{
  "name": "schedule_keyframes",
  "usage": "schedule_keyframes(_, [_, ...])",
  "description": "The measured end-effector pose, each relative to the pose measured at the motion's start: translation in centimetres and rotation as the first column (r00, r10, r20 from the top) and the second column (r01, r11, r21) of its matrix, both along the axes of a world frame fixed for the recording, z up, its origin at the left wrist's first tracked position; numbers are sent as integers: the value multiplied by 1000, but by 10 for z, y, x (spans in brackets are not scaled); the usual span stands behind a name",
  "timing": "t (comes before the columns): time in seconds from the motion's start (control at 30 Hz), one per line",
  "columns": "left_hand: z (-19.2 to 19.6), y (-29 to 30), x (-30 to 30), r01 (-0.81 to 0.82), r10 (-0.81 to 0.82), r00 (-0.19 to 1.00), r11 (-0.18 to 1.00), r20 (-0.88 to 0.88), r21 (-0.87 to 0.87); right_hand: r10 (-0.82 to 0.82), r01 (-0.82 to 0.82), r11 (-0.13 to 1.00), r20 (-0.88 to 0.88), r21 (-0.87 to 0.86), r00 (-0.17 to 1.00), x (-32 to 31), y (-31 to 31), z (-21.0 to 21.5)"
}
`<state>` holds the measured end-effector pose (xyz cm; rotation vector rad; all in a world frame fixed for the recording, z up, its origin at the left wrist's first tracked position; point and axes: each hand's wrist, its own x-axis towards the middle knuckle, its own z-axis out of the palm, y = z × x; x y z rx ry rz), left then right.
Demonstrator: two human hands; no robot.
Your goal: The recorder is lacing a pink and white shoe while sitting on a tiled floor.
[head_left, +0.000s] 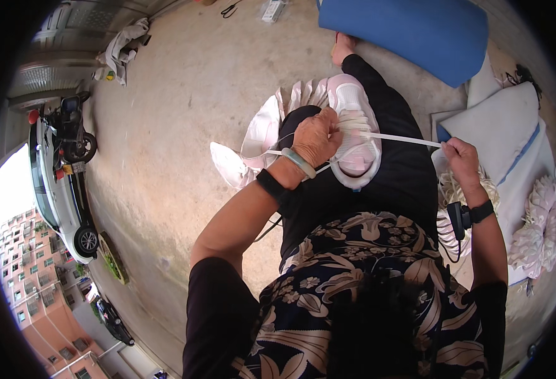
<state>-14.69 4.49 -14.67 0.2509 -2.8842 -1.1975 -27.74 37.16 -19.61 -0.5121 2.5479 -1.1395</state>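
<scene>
A pink-and-white shoe upper (pixel 353 98) lies across my lap on the black trousers, toe pointing away from me. My left hand (pixel 316 137) is closed at the left edge of its lacing; the fingertips partly hide what they pinch. From the lacing a flat white shoelace (pixel 404 138) runs taut to the right. Its far part is pinched between the fingers of my right hand (pixel 462 163), raised beside my right thigh. Another stretch of lace passes under my left wrist. Several more pink-and-white uppers (pixel 262 136) fan out in a row beyond my left knee.
Bundles of pale shoe uppers (pixel 538 224) sit at the right, beside grey-white sheets (pixel 502 136). A blue rolled mat (pixel 410 31) lies ahead, near my bare foot (pixel 343 48). Scissors (pixel 229 9) rest on the concrete floor. A motorcycle (pixel 76 129) and white car (pixel 53 183) stand at left.
</scene>
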Motion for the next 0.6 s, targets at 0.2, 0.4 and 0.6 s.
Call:
schedule_keyframes(0.2, [-5,1,19,54,-63,994,993,-92,-104,-38,1,985,-209,-175,977,7,-13,78])
schedule_keyframes(0.4, [-9,4,17,28,-32,995,999,-91,-44,-29,35,986,38,-163,999,1,32,27])
schedule_keyframes(0.6, [-1,12,33,4,-10,997,997,-70,-81,273,-261,957,-87,127,958,18,-20,15])
